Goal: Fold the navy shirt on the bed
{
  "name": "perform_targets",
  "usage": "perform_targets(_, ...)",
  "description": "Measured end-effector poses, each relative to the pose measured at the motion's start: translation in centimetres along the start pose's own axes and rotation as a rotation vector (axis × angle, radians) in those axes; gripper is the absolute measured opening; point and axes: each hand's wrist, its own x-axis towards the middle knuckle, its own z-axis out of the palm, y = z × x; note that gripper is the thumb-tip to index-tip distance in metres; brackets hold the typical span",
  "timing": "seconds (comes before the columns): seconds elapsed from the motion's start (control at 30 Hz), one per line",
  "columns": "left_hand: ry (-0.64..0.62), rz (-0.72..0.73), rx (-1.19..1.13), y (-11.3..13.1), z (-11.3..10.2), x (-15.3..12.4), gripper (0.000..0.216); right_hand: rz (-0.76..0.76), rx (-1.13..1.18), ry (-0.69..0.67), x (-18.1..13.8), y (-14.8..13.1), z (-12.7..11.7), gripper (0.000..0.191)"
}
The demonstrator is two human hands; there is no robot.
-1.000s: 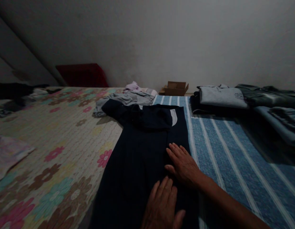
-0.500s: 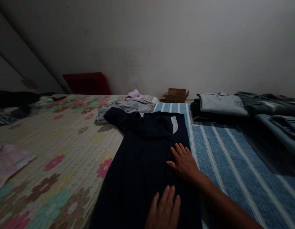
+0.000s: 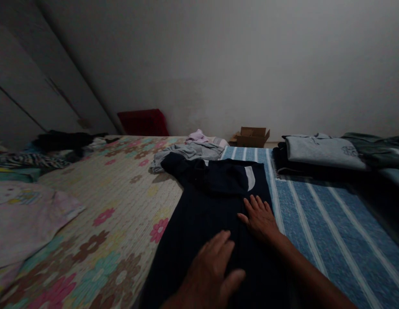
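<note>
A dark navy garment (image 3: 215,206) with a white patch near its top lies flat along the bed, between the flowered cover and the blue striped cover. My right hand (image 3: 260,216) rests flat on its right side, fingers stretched out and open. My left hand (image 3: 208,274) hovers low over the near part of the garment, fingers spread and holding nothing.
A flowered bedcover (image 3: 99,214) fills the left; a blue striped cover (image 3: 324,223) the right. Crumpled grey clothes (image 3: 189,152) lie beyond the garment. Folded clothes (image 3: 321,150) are stacked at the right. A cardboard box (image 3: 252,136) and a red object (image 3: 143,122) stand by the wall.
The view has swung left, showing more of the left side of the bed. My left hand has lifted and shifted left over the garment. My right hand stays flat on it.
</note>
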Motion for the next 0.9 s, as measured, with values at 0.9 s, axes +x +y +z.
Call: perform_targets(0.9,0.306,-0.899,0.116,-18.9,-6.9,15.7,0.021,-0.013,0.062,0.048,0.1,-0.3,-0.4,0.070)
